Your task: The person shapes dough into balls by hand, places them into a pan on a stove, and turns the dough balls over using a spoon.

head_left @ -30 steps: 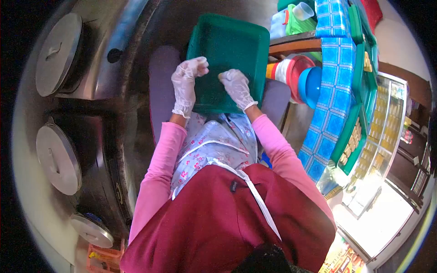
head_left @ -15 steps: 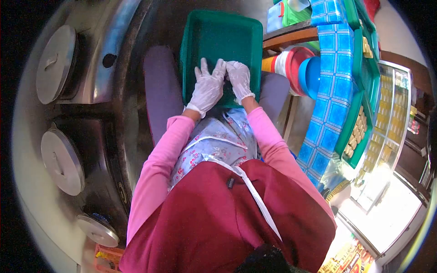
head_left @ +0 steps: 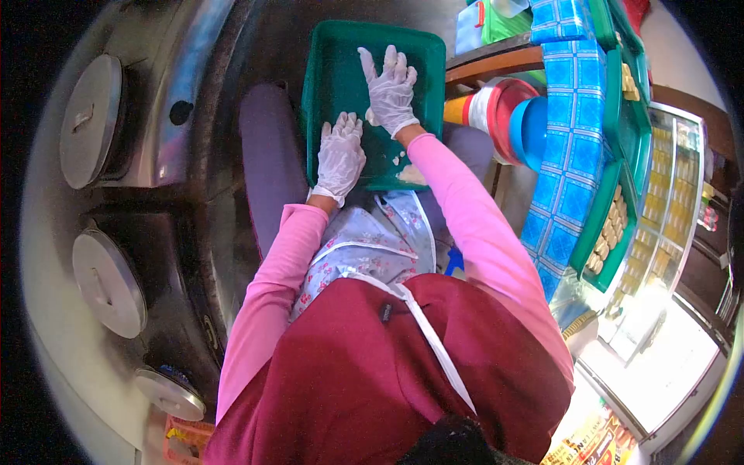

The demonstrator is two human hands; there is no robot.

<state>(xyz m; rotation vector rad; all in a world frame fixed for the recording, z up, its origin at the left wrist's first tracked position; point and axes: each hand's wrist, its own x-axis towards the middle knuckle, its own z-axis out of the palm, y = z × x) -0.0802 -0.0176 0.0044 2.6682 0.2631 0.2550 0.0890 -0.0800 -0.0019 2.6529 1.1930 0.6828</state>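
Reference: clock faces follow the head view, 12 at the top edge.
Tray: green tray (head_left: 338,74), directly beyond the apron (head_left: 372,232).
Right hand (head_left: 391,87): gloved, at 1 o'clock from tray centre; fingers spread, pointing to 12.
Left hand (head_left: 339,156): gloved, at 7 o'clock from tray centre; fingers extended side by side, back of hand uppermost. Cannot tell what lies under the palm.
Dough (head_left: 413,175): flat pale mass at the tray's 5 o'clock corner, well apart from both hands; between 3 and 4 o'clock from the left, between 5 and 6 from the right.
Crumbs (head_left: 398,159): just beside the dough, at its 10 to 11 o'clock.
Lump (head_left: 370,118): pale, at 7 o'clock from the right hand, beside the palm edge; contact cannot be told.
Bowl (head_left: 532,130): blue, at 3 o'clock from the tray.
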